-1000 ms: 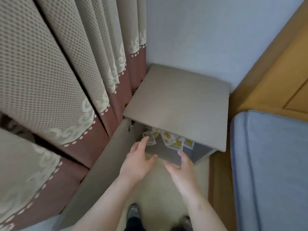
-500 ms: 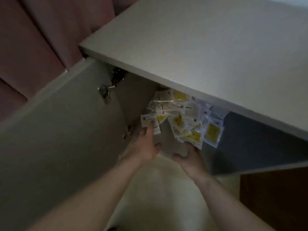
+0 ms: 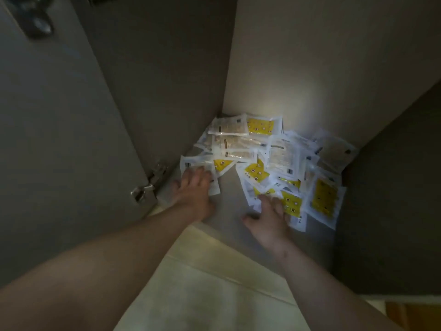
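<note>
A pile of several small white and yellow sealed packets (image 3: 267,158) lies on the floor of an open cabinet (image 3: 226,211), heaped into its back corner. My left hand (image 3: 194,192) reaches in and rests flat, fingers spread, on a white packet (image 3: 191,163) at the pile's left front edge. My right hand (image 3: 269,216) lies on the packets at the pile's front right, with its fingers laid over a yellow-printed packet (image 3: 292,204). Neither hand is seen curled round anything.
The cabinet door (image 3: 59,139) stands open on the left, with a metal hinge (image 3: 148,185) at its lower edge. The cabinet's back wall (image 3: 322,68) and dark right wall (image 3: 393,187) close in the pile. Pale floor tiles (image 3: 202,283) lie in front.
The view has dropped from above the cabinet top to inside it. Both hands have moved forward from the cabinet mouth onto the packets.
</note>
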Demonstrator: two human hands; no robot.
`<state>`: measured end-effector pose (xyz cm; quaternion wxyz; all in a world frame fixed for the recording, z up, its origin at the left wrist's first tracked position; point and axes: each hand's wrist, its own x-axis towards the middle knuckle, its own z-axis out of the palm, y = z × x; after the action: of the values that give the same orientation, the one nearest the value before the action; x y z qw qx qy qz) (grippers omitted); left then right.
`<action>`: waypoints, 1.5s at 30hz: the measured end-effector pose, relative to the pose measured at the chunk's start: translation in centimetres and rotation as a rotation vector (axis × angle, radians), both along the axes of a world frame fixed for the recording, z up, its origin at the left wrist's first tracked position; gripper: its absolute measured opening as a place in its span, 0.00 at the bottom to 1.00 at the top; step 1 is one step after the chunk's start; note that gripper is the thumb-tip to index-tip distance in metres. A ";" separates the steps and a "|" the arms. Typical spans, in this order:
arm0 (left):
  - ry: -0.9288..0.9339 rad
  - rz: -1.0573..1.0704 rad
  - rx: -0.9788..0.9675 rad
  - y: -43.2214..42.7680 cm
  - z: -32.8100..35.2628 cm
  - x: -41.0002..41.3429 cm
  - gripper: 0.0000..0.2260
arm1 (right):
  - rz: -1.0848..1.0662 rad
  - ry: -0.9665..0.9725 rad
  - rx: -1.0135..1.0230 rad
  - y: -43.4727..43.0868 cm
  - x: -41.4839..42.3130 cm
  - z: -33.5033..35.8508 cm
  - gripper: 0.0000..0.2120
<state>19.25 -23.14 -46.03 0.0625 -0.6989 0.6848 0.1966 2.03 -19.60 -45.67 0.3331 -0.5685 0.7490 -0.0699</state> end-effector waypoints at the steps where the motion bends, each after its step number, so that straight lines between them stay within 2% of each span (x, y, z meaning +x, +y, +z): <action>1: 0.025 0.030 0.033 -0.5 -0.5 -0.2 0.36 | -0.001 0.031 -0.001 -0.2 -0.4 -0.1 0.33; 4: 0.036 0.041 0.085 -1.3 -1.7 -0.8 0.36 | -0.008 0.127 -0.024 -1.6 -1.8 -0.4 0.34; 7: -0.032 -0.032 0.028 -1.4 -2.0 -0.3 0.35 | -0.011 0.196 -0.050 -4.1 -2.5 -1.3 0.38; 10: -0.006 -0.089 -0.021 -0.8 -1.9 0.4 0.33 | -0.020 0.250 -0.120 -7.8 -2.7 -1.6 0.42; 13: 0.040 -0.127 -0.039 -0.2 -2.0 1.2 0.32 | -0.002 0.210 -0.060 -11.3 -2.8 -1.0 0.45; 15: 0.069 -0.149 -0.054 -0.1 -2.2 1.7 0.31 | 0.076 0.263 0.017 -12.0 -2.9 -1.1 0.45; 18: 0.105 -0.142 -0.072 -0.1 -2.4 2.1 0.31 | 0.250 0.358 -0.013 -10.0 -2.5 -2.5 0.42; 25: 0.164 -0.112 -0.125 1.9 -3.3 1.2 0.35 | 0.423 0.333 -0.048 -2.8 -1.6 -4.2 0.36; 27: 0.191 -0.119 -0.133 2.5 -3.5 1.0 0.39 | 0.459 0.341 -0.053 -1.2 -1.5 -4.2 0.37; 29: 0.166 -0.162 -0.118 3.2 -3.4 0.9 0.45 | 0.515 0.366 -0.074 0.8 -1.5 -4.2 0.43; 30: 0.147 -0.195 -0.111 3.6 -3.4 1.0 0.44 | 0.554 0.357 -0.080 1.7 -1.6 -4.2 0.45; 32: 0.134 -0.262 -0.129 4.3 -3.5 1.2 0.41 | 0.623 0.338 -0.101 3.6 -1.7 -5.0 0.46; 34: 0.121 -0.321 -0.240 4.9 -3.7 1.1 0.37 | 0.669 0.360 -0.219 4.9 -1.7 -5.2 0.45; 37: 0.137 -0.303 -0.434 5.8 -4.0 0.8 0.24 | 0.688 0.358 -0.299 5.4 -2.1 -4.7 0.46; 38: 0.143 -0.308 -0.479 6.0 -3.8 0.8 0.20 | 0.697 0.324 -0.231 5.5 -2.3 -4.5 0.45; 40: 0.164 -0.324 -0.562 5.9 -3.3 1.0 0.20 | 0.700 0.330 -0.324 5.5 -2.8 -4.2 0.43; 41: 0.176 -0.314 -0.590 5.9 -2.9 1.1 0.20 | 0.656 0.324 -0.290 5.5 -2.9 -3.6 0.42; 44: 0.227 -0.139 -0.636 5.8 -1.1 0.8 0.15 | 0.572 0.361 -0.311 4.8 -4.2 -3.0 0.43; 45: 0.264 -0.002 -0.634 5.7 -0.5 0.6 0.11 | 0.516 0.332 -0.196 4.4 -4.8 -2.9 0.47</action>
<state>19.82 -17.48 -46.58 -0.2467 -0.6515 0.7146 0.0627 -2.74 -15.21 -48.58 0.1566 -0.7726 0.6140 0.0388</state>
